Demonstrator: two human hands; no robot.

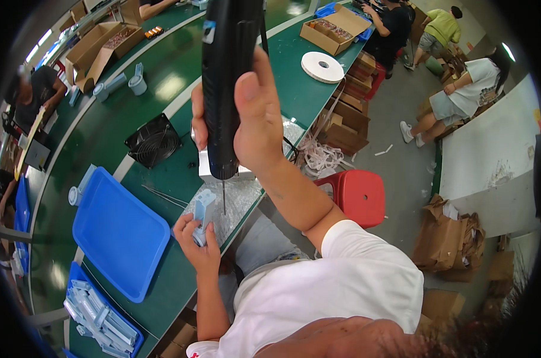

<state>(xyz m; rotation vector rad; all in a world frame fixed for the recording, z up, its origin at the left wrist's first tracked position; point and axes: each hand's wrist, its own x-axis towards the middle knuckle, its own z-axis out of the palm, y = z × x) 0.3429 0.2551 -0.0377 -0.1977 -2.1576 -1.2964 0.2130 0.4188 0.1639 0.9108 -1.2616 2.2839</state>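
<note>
My right hand (260, 119) is wrapped round a black electric screwdriver (221, 89), held upright with its thin bit pointing down. Below and left of the bit, my left hand (200, 247) grips a light blue plastic part (203, 206) over a sheet of bubble wrap (226, 209) on the green table. The bit's tip hangs just beside the part, and I cannot tell whether they touch. Behind the screwdriver is a silvery block (208, 170), mostly hidden.
A blue tray (121, 232) lies left of my left hand; a second tray holds several light blue parts (100, 319). A black fan (153, 141) stands beyond. A white tape roll (322, 67) and an open carton (335, 30) sit far right. A red stool (360, 198) stands beside the table; people work around.
</note>
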